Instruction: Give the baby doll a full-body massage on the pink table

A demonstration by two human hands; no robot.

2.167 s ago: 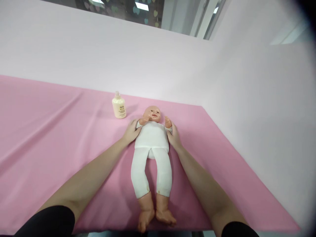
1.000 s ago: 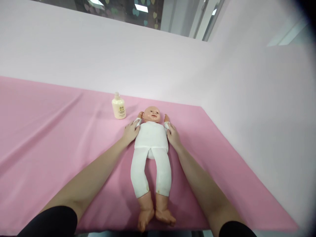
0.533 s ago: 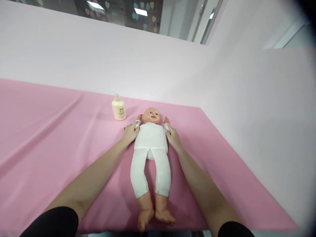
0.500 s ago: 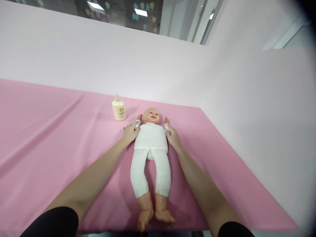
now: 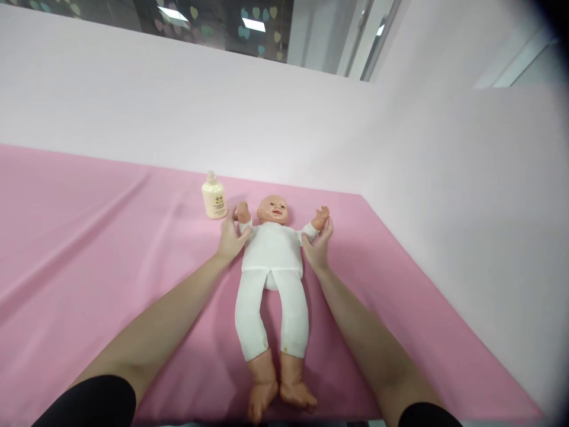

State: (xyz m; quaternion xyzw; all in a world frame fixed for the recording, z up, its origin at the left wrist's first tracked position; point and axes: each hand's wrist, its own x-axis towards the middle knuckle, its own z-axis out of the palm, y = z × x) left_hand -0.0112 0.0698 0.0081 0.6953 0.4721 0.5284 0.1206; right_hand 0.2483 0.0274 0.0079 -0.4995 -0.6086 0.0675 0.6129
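Doll (image 5: pixel 272 252) in white clothes lies on its back on pink cloth (image 5: pixel 111 255), straight in front of me, with the head (image 5: pixel 272 209) at the far side and the bare feet (image 5: pixel 297 391) toward me, close to the front edge of the cloth. Its legs (image 5: pixel 294 317) are a little apart, and both of its arms are spread outward from the body and bent upward.

My left hand (image 5: pixel 230 238) holds the doll's arm at my left side: the thumb is at the inner side of the sleeve, beside the chest, and the fingers are behind the outer side. My right hand (image 5: pixel 318 248) holds the other arm in a similar way, with thumb and fingers well separated and the white sleeve between them; the small doll hand (image 5: pixel 320 217) rests above, near my fingertips. How firmly I press, I cannot tell. My forearms (image 5: pixel 178 320) come along both sides of the doll, and black sleeves (image 5: pixel 91 403) are visible at the lower corners.

Near my left fingertips, a cream-coloured bottle (image 5: pixel 214 198) with dark print stands upright on the cloth, apart from the doll. To the left of it the cloth has some long folds. Behind is a white wall (image 5: pixel 178 112), and above this wall I see a window (image 5: pixel 213 35) with pale heart shapes and bright lights (image 5: pixel 253 25).
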